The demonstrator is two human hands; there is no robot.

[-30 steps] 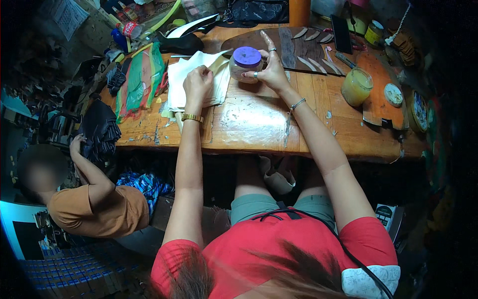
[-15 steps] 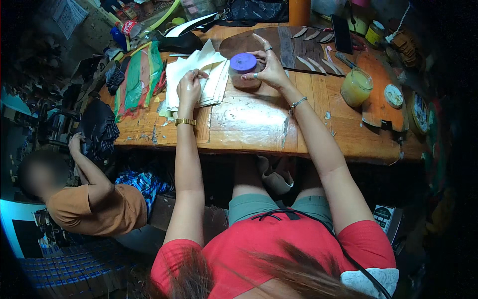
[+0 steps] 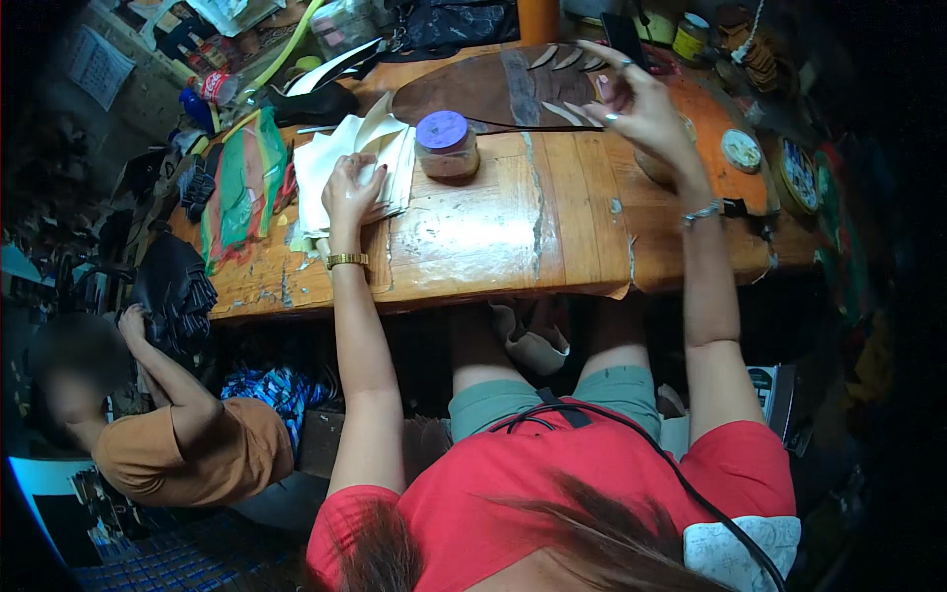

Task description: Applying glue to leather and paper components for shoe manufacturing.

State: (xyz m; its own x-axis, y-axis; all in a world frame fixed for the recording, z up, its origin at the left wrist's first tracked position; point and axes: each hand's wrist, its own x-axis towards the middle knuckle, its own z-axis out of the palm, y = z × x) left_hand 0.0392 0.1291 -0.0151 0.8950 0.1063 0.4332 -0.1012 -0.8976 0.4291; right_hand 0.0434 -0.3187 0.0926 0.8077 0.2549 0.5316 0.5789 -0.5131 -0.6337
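Observation:
My left hand (image 3: 352, 192) rests on a stack of white sheets (image 3: 314, 173), its fingers bent and a little apart. Just right of the stack stands a clear jar with a purple lid (image 3: 442, 130), touched by neither hand. My right hand (image 3: 641, 109) is raised over the right part of the table, thumb and fingers spread, with nothing visible between them. Behind that hand and wrist, a glass jar of yellowish stuff (image 3: 653, 170) is mostly hidden. Curved pale strips (image 3: 562, 113) lie on a brown board (image 3: 444, 91) beyond my right fingers.
A small round open container (image 3: 741, 151) sits on an orange board (image 3: 695, 183) at right. Green and red netting (image 3: 242, 187) covers the table's left side. A dark phone (image 3: 621, 37) and a yellow jar (image 3: 691, 37) stand at the back. A person in a brown shirt (image 3: 197, 449) sits at left.
My right hand has let go of the purple-lidded jar and swung right, over toward the yellowish jar. My left hand stays at the white sheets. The whole view has shifted slightly.

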